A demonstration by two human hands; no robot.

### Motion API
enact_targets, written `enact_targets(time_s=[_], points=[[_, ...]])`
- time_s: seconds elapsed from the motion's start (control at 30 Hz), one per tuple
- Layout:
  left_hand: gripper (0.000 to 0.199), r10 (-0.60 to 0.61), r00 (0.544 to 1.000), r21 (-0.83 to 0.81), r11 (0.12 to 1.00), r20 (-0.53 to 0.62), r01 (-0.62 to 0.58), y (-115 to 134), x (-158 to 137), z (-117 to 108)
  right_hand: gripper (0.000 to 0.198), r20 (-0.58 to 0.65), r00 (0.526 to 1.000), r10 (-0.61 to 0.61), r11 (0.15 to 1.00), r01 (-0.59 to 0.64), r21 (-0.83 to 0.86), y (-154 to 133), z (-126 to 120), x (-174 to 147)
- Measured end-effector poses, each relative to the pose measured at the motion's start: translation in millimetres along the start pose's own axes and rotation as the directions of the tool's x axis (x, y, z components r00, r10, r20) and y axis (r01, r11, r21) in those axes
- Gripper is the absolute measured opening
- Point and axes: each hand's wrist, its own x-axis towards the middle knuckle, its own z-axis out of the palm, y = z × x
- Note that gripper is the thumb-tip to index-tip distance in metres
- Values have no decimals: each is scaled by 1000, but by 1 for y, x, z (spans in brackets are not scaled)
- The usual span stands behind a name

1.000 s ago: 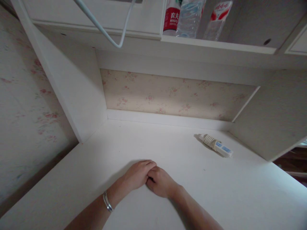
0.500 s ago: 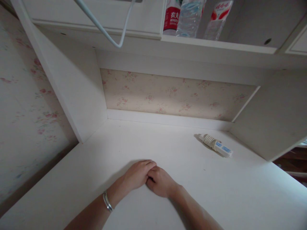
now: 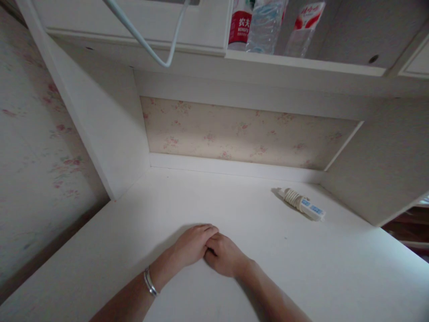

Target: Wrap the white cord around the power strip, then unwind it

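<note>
So both hands are parked together near the middle of a smooth white bench (image 3: 187, 197), toward the near side. The bare left hand (image 3: 196, 243) comes in from the left with a shiny silver metal bracelet (image 3: 150, 281) at its wrist, and the bare right hand (image 3: 225, 256) comes in from the right. They touch and overlap at the fingers. The right one is loosely curled in, thumb tucked close; the left one's fingertips run in against it, so tbh I can't tell how far those are closed.

Over on the far right of the bench, well apart from the hands, lies a white plastic power strip with blue socket faces (image 3: 312, 209), its cream coiled cord (image 3: 293, 198) wrapped around the left end.

Behind it all there's a band of cream floral wallpaper (image 3: 214, 132), and above that a white shelf (image 3: 301, 62) with a red-labelled bottle (image 3: 240, 27), a crinkly clear plastic bottle (image 3: 264, 27) just beside it, and a clear bottle with a red-and-white label (image 3: 304, 30) farther right, leaning.
</note>
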Motion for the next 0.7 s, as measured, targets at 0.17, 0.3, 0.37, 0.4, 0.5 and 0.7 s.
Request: enact_targets(time_s=[0.17, 0.3, 0.37, 0.4, 0.5, 0.7], points=[[43, 0, 1000, 3, 1000, -4, 0, -1, 0, 1, 22, -1, 1000, -1, 1000, 1, 13, -1, -1, 0], [40, 3, 1000, -2, 1000, -5, -3, -1, 0, 1, 22, -15, 1000, 2, 999, -1, 35, 0, 0, 0], [38, 0, 1000, -4, 1000, -2, 0, 0, 0, 0, 23, -22, 1000, -4, 999, 5, 43, 0, 0, 0], [37, -1, 1000, -6, 1000, -2, 1, 0, 0, -1, 23, -24, 1000, -6, 999, 7, 44, -1, 0, 0], [37, 2, 1000, -10, 1000, -5, -2, 2, 0, -2, 23, -23, 1000, -3, 999, 4, 39, -2, -2, 0], [36, 3, 1000, -4, 1000, -3, -3, 2, -1, -2, 23, -29, 1000, -9, 999, 10, 43, -3, -3, 1]])
